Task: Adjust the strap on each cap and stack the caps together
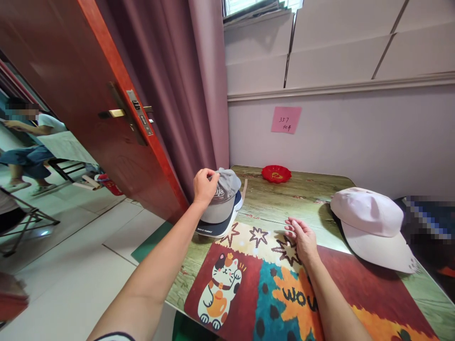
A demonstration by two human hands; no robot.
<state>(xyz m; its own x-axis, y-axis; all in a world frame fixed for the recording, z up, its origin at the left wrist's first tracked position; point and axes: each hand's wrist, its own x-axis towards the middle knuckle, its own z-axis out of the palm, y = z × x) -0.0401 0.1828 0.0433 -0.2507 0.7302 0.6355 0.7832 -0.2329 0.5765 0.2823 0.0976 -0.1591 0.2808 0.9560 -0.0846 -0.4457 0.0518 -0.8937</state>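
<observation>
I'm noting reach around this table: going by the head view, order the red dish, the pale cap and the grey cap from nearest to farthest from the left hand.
1. Grey cap: right at the left hand, on the table's left side.
2. Red dish: toward the back, near the wall.
3. Pale cap: on the right side.

A pink note (286, 124) sits on the wall (348, 128) above a red dish (276, 174).
</observation>
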